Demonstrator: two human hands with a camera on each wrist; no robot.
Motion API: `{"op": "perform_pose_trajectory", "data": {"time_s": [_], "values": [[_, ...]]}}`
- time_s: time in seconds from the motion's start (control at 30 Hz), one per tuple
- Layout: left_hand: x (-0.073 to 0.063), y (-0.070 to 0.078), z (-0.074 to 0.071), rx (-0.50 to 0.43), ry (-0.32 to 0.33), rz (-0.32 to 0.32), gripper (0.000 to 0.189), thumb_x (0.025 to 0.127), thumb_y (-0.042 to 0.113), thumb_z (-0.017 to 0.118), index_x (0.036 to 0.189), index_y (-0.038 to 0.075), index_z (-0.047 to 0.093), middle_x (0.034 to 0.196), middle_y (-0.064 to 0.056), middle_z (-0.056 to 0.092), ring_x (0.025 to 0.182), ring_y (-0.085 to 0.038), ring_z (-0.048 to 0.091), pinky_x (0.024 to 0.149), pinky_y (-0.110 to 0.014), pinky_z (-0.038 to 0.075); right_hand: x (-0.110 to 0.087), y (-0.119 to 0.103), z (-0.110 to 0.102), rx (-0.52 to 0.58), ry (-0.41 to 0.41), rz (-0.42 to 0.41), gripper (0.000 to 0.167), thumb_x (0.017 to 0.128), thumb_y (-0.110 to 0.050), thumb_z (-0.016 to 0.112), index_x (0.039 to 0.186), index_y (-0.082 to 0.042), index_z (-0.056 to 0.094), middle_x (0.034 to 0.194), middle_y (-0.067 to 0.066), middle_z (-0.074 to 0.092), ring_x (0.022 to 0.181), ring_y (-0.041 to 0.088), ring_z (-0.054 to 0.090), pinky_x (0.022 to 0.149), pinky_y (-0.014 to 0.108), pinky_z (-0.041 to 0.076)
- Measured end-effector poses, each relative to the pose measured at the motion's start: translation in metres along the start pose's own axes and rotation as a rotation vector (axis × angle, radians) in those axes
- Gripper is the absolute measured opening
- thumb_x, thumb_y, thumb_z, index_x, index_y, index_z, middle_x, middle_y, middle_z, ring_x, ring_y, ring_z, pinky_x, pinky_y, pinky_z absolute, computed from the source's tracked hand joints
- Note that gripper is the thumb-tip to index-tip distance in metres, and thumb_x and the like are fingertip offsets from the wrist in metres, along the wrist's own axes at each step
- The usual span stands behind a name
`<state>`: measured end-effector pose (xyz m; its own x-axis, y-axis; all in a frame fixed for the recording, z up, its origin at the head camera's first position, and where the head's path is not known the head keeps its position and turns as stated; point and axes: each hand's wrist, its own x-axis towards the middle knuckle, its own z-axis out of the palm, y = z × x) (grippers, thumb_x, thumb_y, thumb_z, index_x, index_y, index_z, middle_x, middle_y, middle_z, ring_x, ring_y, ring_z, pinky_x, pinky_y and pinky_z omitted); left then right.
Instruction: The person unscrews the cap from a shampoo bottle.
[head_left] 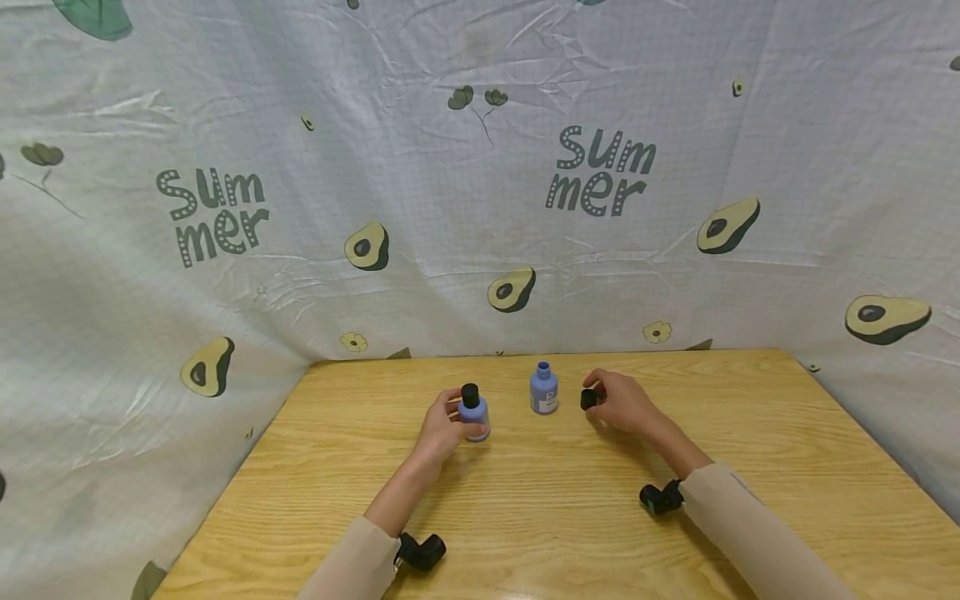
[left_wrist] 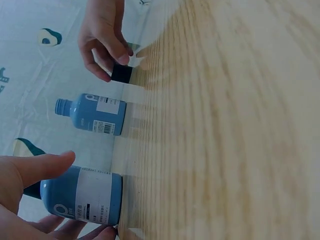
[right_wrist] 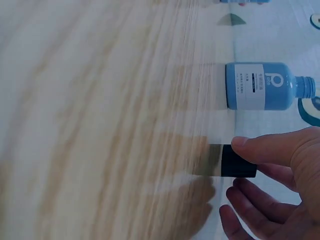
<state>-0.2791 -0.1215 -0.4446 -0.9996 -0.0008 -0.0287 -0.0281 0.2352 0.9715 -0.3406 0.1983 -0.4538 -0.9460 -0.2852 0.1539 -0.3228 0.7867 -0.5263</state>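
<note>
My left hand [head_left: 440, 429] holds a blue bottle [left_wrist: 82, 195] with a black cap [head_left: 469, 395], its thumb on one side and fingers around the other. This bottle stands upright on the table and has a white label. To its right stands a second blue bottle [head_left: 543, 392], upright and uncapped, its threaded neck [right_wrist: 305, 87] bare. Farther right, my right hand [head_left: 626, 403] pinches a loose black cap [right_wrist: 239, 161] between thumb and fingers. That cap is at the tabletop, apart from the uncapped bottle.
The wooden table [head_left: 540, 517] ends at a hanging white cloth [head_left: 420, 150] printed with avocados and lettering. Black wrist-mounted devices sit below the left wrist [head_left: 420, 552] and right wrist [head_left: 662, 498].
</note>
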Motion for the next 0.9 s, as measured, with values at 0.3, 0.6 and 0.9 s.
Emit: {"op": "perform_pose_trajectory", "data": {"time_s": [0.3,0.6,0.9], "values": [[0.001,-0.003,0.003,0.069,-0.026,0.023,0.056,0.09,-0.002,0.074,0.142,-0.001,0.051,0.148,-0.027,0.052,0.134,-0.044,0.054,0.11,-0.057,0.044,-0.016,-0.013,-0.012,0.01,0.028,0.001,0.048,0.086,-0.01,0.08,0.13,-0.001,0.063,0.124,0.024,0.068,0.117,0.041,0.064,0.098,0.057,0.052],[-0.002,-0.005,0.004,0.129,-0.015,0.065,0.051,0.093,0.004,0.075,0.139,0.0,0.053,0.138,-0.024,0.058,0.124,-0.039,0.06,0.101,-0.051,0.051,-0.038,-0.031,-0.02,0.036,0.117,-0.072,0.048,0.088,-0.01,0.078,0.133,-0.002,0.062,0.127,0.024,0.067,0.117,0.04,0.063,0.097,0.057,0.053],[-0.007,0.003,0.004,0.152,-0.032,0.069,0.061,0.094,0.015,0.076,0.147,0.003,0.049,0.143,-0.022,0.056,0.127,-0.037,0.06,0.104,-0.052,0.05,-0.053,-0.047,-0.015,0.066,0.113,-0.189,0.043,0.087,-0.005,0.08,0.127,-0.001,0.065,0.116,0.019,0.069,0.105,0.035,0.067,0.084,0.048,0.057]]}}
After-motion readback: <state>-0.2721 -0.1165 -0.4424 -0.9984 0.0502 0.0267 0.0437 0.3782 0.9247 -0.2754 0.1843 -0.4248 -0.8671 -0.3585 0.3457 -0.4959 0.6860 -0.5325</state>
